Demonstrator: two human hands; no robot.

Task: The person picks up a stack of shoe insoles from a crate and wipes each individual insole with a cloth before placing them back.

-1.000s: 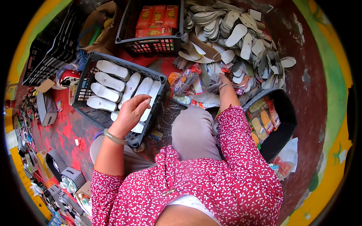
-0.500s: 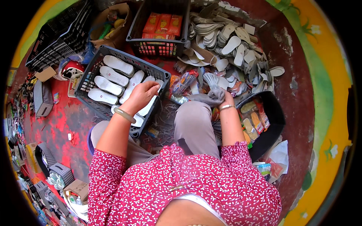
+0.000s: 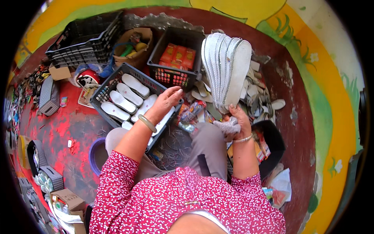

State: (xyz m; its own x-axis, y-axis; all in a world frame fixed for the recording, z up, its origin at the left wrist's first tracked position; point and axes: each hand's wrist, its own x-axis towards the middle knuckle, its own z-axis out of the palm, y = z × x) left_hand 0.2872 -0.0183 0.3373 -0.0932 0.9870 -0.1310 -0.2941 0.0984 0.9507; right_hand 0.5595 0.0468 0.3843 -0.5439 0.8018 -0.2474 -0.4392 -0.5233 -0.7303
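My right hand (image 3: 238, 121) is closed round the narrow end of a fanned bundle of white shoe insoles (image 3: 226, 68), which stands upright above it. A bunched grey cloth-like piece (image 3: 228, 126) shows at the same hand, beside my knee; how it is held is partly hidden. My left hand (image 3: 165, 103) hovers over the right side of a dark plastic crate (image 3: 99, 95), fingers stretched out and nothing seen in them. White insoles (image 3: 126, 101) lie in rows inside that crate, some covered by my left hand and forearm.
Behind stands a black crate (image 3: 154, 70) with red boxes (image 3: 177, 56). Loose insoles (image 3: 253, 91) are heaped at the right. A black bin (image 3: 274, 136) holding packets sits by my right forearm. Stacked crates (image 3: 80, 46) and a purple-rimmed basin (image 3: 93, 156) are at the left.
My right hand has lifted the insole bundle from the heap, so it now stands upright. The fingers of my left hand have straightened above the crate. The view has tilted up.
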